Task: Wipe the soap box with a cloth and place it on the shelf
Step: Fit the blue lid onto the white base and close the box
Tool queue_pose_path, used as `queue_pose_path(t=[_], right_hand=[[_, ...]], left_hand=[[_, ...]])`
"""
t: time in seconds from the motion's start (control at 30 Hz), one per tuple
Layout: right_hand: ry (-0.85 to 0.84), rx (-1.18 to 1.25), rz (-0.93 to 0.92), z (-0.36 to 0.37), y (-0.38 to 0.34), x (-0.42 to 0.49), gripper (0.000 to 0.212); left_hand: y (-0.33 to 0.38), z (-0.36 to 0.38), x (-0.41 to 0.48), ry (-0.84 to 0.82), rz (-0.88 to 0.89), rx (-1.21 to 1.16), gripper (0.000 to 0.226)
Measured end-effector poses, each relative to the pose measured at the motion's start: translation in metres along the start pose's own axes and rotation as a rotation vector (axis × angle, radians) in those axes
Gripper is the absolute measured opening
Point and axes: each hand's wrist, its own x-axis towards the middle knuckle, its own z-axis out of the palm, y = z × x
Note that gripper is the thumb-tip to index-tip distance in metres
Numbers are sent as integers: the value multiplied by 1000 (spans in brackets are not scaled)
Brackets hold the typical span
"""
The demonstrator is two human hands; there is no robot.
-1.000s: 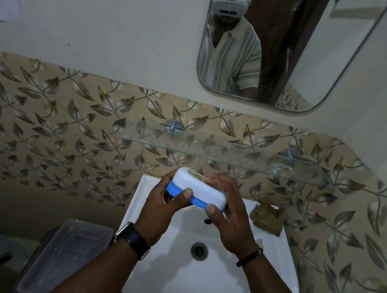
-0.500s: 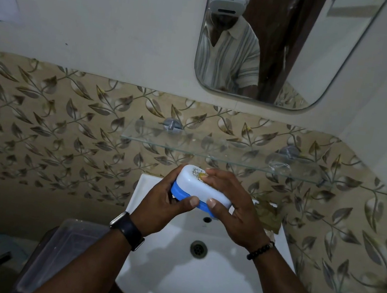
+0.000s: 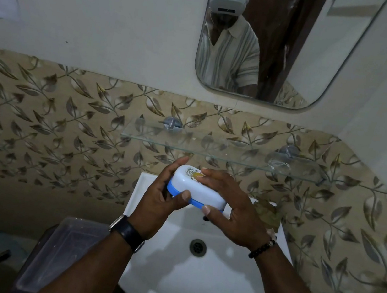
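Note:
The soap box (image 3: 196,189) has a white lid with a small printed design and a blue base. Both hands hold it above the back of the sink, just below the glass shelf (image 3: 224,151). My left hand (image 3: 157,203) grips its left end with the thumb on the front edge. My right hand (image 3: 231,202) lies over its right half, fingers on the lid and thumb under the front. A brownish cloth (image 3: 269,214) lies on the sink's back right corner, partly hidden behind my right hand.
A white sink (image 3: 193,272) with a drain (image 3: 198,247) sits below my hands. A mirror (image 3: 277,46) hangs above the shelf. A clear plastic bin (image 3: 63,252) stands left of the sink. The side wall closes in on the right.
Both hands have lifted the soap box a little toward the shelf, and my right hand has slid further over the lid, covering more of the cloth behind it.

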Motion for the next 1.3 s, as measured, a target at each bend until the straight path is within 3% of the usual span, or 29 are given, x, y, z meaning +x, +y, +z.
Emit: queue_pose_path(t=[0.13,0.27,0.47,0.63,0.73,0.93,1.07,1.2,1.3], right_hand=[[-41,-60,-5,-3,1,-1,76],[58,-146,-32,-2,3,0,52],[121,-197,5,-1,3,1,48],[111,-176,36,1,2,1,49],[64,-150,19,-3,0,1,69],[244,-273,88,-25,10,17,56],[318,-366,109,-51,29,37,49],[314,-407,167,-74,54,51,50],[306,-410,216,-80,74,58,50]], left_hand=[[-2,-3,1,51,-57,-197,79],[1,-3,2,52,-105,-296,83],[1,-1,4,54,-122,-308,89],[-3,-2,5,71,-98,-265,82],[-6,0,7,81,-43,-215,82],[15,7,43,19,168,53,69],[28,20,84,27,283,383,69],[27,35,125,83,363,755,66],[19,45,147,122,376,890,67]])
